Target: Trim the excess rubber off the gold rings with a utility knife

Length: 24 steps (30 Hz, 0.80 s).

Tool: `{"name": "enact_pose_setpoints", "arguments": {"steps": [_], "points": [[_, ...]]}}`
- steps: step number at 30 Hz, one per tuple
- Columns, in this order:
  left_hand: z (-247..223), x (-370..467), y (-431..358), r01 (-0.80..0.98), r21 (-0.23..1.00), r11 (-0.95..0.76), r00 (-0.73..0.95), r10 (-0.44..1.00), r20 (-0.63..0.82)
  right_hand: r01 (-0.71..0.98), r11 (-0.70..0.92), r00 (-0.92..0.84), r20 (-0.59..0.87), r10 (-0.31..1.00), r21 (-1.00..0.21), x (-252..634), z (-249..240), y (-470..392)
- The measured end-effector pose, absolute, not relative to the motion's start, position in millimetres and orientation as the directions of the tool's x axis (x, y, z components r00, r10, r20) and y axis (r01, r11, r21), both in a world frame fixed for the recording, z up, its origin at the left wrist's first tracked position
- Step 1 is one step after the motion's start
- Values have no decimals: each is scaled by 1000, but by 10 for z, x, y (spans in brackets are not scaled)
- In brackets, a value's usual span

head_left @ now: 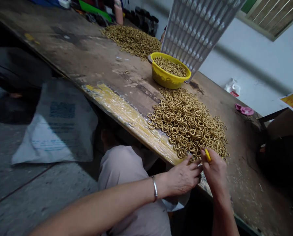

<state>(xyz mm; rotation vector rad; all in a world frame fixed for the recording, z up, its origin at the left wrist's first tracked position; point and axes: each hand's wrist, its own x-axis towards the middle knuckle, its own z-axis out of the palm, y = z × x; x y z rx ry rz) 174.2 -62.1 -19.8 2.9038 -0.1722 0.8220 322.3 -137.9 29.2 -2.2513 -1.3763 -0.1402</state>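
Observation:
A heap of gold-coloured metal rings lies at the table's front edge, just beyond both hands. My left hand, with a silver bangle on its wrist, is at the heap's near edge. Its fingers are bent and drawn together at the table edge, and what they hold is hidden. Close against those fingertips is my right hand, closed around a small tool with a yellow handle. The working end of that tool is out of sight.
Behind the heap stands a yellow basin full of rings. A second ring pile lies farther back. A tall ribbed translucent panel rises beside the basin. Clear film covers the yellow front strip. A white sack stands on the floor.

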Motion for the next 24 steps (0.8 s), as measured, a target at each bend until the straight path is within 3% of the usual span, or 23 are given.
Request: {"name": "enact_pose_setpoints", "arguments": {"steps": [3,11,16,20,24], "points": [[-186,1860,-406,-193,35,-981,849,-149,507,866,-398,493,392,777,-302,3335,153,-1621],[-132,1600,253,-215,11,-976,866,-186,464,900,-401,435,306,847,-171,3106,-252,-1596],[-240,1315,440,-220,23,-975,821,-172,544,925,-321,367,260,893,-204,3010,-177,-1343],[-233,1123,620,-3,168,-986,812,95,576,922,-321,381,358,852,-217,3090,-199,-1379],[-239,1114,976,487,366,-793,596,608,525,923,-369,381,421,824,-112,3138,-291,-1459]]}}
